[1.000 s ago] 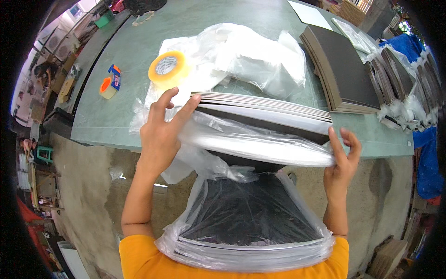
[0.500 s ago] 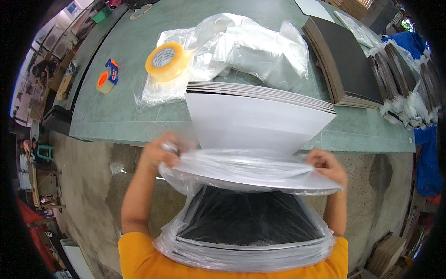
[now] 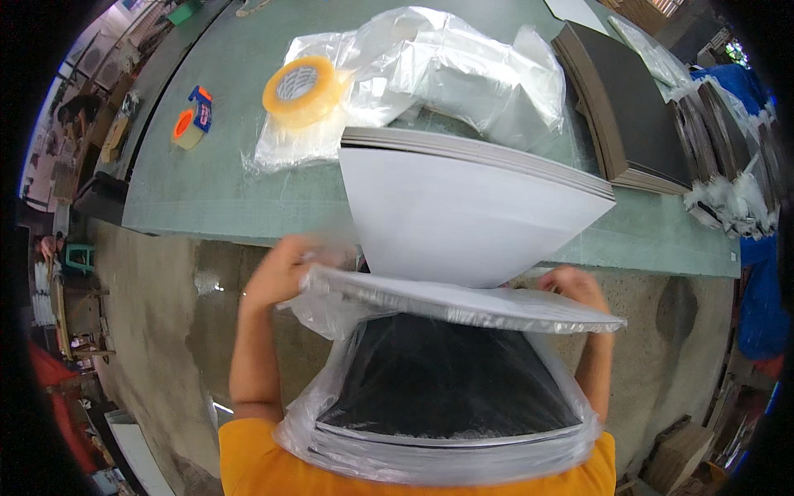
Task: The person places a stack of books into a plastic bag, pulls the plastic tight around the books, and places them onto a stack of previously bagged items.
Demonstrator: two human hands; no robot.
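Note:
A white board (image 3: 463, 304) in a clear plastic bag lies tilted in front of my body, its near edge facing me. My left hand (image 3: 285, 271) is closed on the bag at the left end; its fingertips are smeared by motion. At the right end, my right hand (image 3: 572, 285) has its fingers curled on the bag, partly hidden behind the board. Below, a stack of plastic-wrapped boards with a black face (image 3: 455, 376) rests against my body. Just beyond my hands, a stack of white-faced boards (image 3: 471, 211) leans at the table's near edge.
On the green table (image 3: 207, 194) lie a large tape roll (image 3: 296, 89), crumpled clear plastic bags (image 3: 463, 70), and a tape dispenser (image 3: 192, 124). A stack of dark boards (image 3: 624, 107) sits at the right, beside plastic-wrapped bundles (image 3: 711, 140). Concrete floor (image 3: 165, 306) shows below.
The bagged board's near edge has risen and tipped, covering the loose folds of plastic seen before. Both hands stay at its ends. The view has shifted slightly.

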